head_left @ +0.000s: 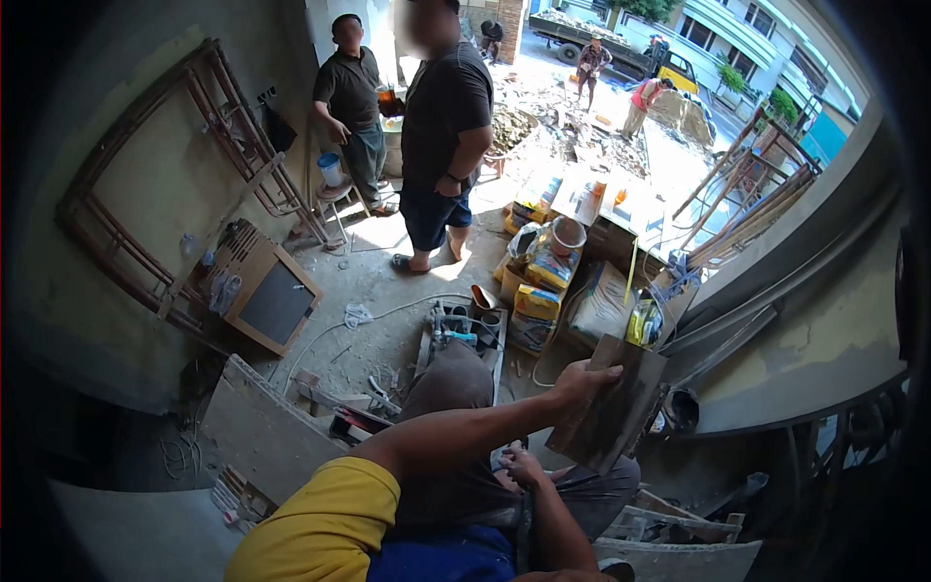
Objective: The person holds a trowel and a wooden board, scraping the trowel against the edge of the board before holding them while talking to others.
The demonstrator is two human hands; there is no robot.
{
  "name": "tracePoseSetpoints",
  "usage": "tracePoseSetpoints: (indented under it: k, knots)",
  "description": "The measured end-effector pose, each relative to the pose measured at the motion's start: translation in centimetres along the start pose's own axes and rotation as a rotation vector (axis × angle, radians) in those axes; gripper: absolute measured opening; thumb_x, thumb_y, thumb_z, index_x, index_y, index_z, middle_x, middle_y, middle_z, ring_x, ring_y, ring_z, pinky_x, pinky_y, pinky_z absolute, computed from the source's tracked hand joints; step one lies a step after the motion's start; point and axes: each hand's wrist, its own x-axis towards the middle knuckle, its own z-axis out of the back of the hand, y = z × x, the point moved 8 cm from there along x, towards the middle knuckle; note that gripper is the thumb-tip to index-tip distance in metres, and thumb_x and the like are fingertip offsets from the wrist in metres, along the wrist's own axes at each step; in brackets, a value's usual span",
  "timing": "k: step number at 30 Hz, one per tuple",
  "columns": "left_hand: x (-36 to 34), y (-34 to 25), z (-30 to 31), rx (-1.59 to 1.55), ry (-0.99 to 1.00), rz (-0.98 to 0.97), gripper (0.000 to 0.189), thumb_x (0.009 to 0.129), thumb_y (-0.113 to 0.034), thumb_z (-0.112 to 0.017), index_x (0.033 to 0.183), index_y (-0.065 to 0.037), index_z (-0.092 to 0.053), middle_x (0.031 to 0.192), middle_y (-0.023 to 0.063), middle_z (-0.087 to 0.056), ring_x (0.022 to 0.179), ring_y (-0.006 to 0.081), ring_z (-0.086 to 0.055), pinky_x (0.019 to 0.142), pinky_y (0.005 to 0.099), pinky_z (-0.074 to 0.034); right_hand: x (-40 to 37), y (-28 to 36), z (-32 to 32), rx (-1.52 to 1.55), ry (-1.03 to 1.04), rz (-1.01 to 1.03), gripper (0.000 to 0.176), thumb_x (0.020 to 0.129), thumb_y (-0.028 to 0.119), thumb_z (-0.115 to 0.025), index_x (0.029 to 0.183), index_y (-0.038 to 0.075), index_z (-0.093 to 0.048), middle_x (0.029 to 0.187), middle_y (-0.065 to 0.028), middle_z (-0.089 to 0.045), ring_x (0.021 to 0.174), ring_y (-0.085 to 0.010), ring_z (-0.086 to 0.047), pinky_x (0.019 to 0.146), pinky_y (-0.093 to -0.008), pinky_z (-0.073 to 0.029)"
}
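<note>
A flat, dark, worn board (621, 407) stands tilted over my knee at the right. My left hand (584, 383) grips its upper left edge, the arm in a yellow sleeve stretched across the view. Lower down, near my lap, my right hand (524, 468) has its fingers curled; what they hold, if anything, is too small to make out. My trouser leg (451, 383), grey and dusty, rises between the left arm and a tray of tools (458, 325) on the floor.
Two people (446, 126) (351, 92) stand ahead on the left, near a stool with a bucket (331, 170). Filled bags (535, 306) lie ahead on the right. A framed panel (276, 299) leans left, below metal frames (208, 126). Outside are rubble, workers and a truck (621, 53).
</note>
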Motion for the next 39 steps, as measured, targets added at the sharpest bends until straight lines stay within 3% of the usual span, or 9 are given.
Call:
tracePoseSetpoints:
  k: [10, 12, 16, 21, 22, 29, 39]
  knots:
    - [0.9, 1.5, -1.4, -0.12, 0.065, 0.021, 0.043, 0.081, -0.033, -0.068, 0.109, -0.001, -0.056, 0.096, 0.0061, -0.061, 0.085, 0.0136, -0.059, 0.078, 0.0294, -0.047, -1.1, 2.6, 0.6, -0.006, 0.037, -0.088, 0.034, 0.085, 0.017, -0.058, 0.113, -0.001, -0.055, 0.092, -0.0191, -0.063, 0.069, -0.0226, -0.063, 0.058, -0.035, -0.05]
    - [1.2, 2.1, -1.6, -0.108, 0.093, 0.044, 0.043, 0.081, -0.032, -0.067, 0.109, -0.001, -0.056, 0.096, 0.0057, -0.061, 0.084, 0.0132, -0.059, 0.077, 0.029, -0.047, -0.8, 1.7, 0.1, 0.029, 0.094, -0.174, 0.037, 0.082, 0.023, -0.061, 0.115, 0.005, -0.058, 0.111, -0.0178, -0.06, 0.103, -0.031, -0.057, 0.088, -0.0377, -0.043]
    - [0.8, 1.7, -2.4, -0.125, 0.081, 0.039, 0.038, 0.083, -0.026, -0.065, 0.109, 0.001, -0.056, 0.096, 0.008, -0.061, 0.083, 0.0149, -0.059, 0.078, 0.0299, -0.046, -0.4, 1.6, -0.1, 0.042, 0.109, -0.126, 0.038, 0.082, 0.019, -0.061, 0.117, 0.005, -0.057, 0.116, -0.0181, -0.058, 0.109, -0.0313, -0.054, 0.092, -0.0367, -0.041]
    - [1.3, 2.7, -3.4, -0.099, 0.122, 0.029, 0.044, 0.082, -0.035, -0.066, 0.11, -0.002, -0.056, 0.095, 0.0043, -0.06, 0.083, 0.0114, -0.057, 0.076, 0.0274, -0.045, -0.8, 1.8, -0.2, 0.204, 0.086, -0.1, 0.042, 0.081, 0.014, -0.06, 0.122, 0.004, -0.053, 0.121, -0.015, -0.056, 0.118, -0.0259, -0.048, 0.097, -0.0362, -0.037]
    - [1.4, 2.8, -3.5, -0.091, 0.124, 0.022, 0.044, 0.082, -0.035, -0.066, 0.11, -0.002, -0.056, 0.095, 0.0043, -0.06, 0.083, 0.0114, -0.057, 0.076, 0.0274, -0.045, -0.1, 2.1, 0.0, 0.114, 0.014, -0.009, 0.032, 0.084, 0.008, -0.058, 0.114, -0.001, -0.053, 0.096, -0.0115, -0.062, 0.078, -0.018, -0.059, 0.062, -0.0312, -0.048]
    - [1.9, 4.3, -4.0, -0.009, 0.07, 0.068, 0.045, 0.081, -0.039, -0.066, 0.106, -0.002, -0.058, 0.093, 0.0042, -0.06, 0.081, 0.0119, -0.056, 0.075, 0.0275, -0.044, 1.0, 2.9, 1.3, 0.252, -0.032, -0.006, 0.03, 0.084, 0.01, -0.058, 0.112, 0.0, -0.055, 0.096, -0.0097, -0.062, 0.081, -0.0162, -0.058, 0.068, -0.0298, -0.046]
    - [1.2, 4.6, -6.4, -0.125, 0.119, 0.102, 0.04, 0.083, -0.036, -0.064, 0.105, -0.003, -0.058, 0.093, 0.0047, -0.062, 0.08, 0.0128, -0.06, 0.074, 0.0297, -0.047, 0.0, 10.0, 9.3, 0.889, -0.124, 0.116, 0.026, 0.086, 0.014, -0.058, 0.109, 0.001, -0.057, 0.097, -0.0071, -0.061, 0.085, -0.0137, -0.055, 0.075, -0.0277, -0.043]
